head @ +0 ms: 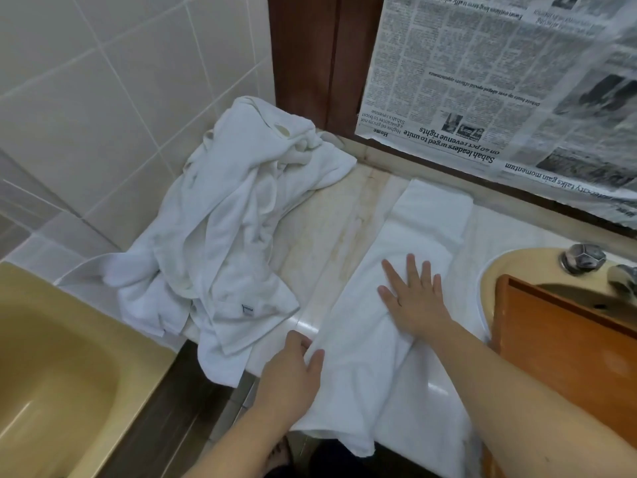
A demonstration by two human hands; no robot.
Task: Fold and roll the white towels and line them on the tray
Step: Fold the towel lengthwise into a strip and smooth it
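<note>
The person is mid-fold: the right hand (412,298) lies flat, fingers spread, pressing the long towel (424,236) on the counter (320,236), while the left hand (293,370) pinches its near edge. Next likely comes rolling it tightly; the wooden tray (565,339) waits over the sink (496,267)

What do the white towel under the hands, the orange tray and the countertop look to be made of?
The towel looks like cotton terry: matte, nubby, soft creases. The tray seems wood or a wood-look board with a smooth orange-brown finish and a raised rim; the grain is too faint to be sure. The countertop looks like polished marble or similar stone: pale veining, glossy highlights at its edge.
</note>
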